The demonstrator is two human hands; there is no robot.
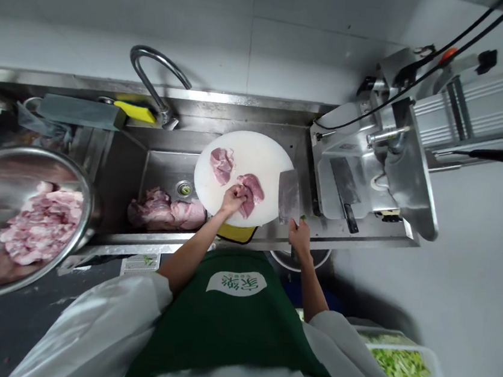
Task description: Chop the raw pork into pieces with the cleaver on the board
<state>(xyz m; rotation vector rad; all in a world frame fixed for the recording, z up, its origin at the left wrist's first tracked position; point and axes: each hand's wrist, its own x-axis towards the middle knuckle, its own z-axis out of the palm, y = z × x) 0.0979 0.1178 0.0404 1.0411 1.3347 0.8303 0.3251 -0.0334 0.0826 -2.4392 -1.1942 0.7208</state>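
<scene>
My left hand (233, 200) is closed with its fingertips on a piece of raw meat (252, 188), which lies on a round white cutting board (247, 143). A second, paler piece of meat (221, 166) rests further left on the same board. In my right hand (299, 237) is the handle of a cleaver (289, 196), gripped by closed fingers. The cleaver's broad blade is over the board's right edge, apart from the meat. Whether the blade touches the board I cannot tell.
Large meat chunks (167, 210) lie in the sink (168, 161) under a curved faucet (158, 75). A steel bowl (88, 206) of cut meat stands left. On the right are a slicing machine (416, 177), another cleaver (345, 184) and a bin of chopped greens (403, 372).
</scene>
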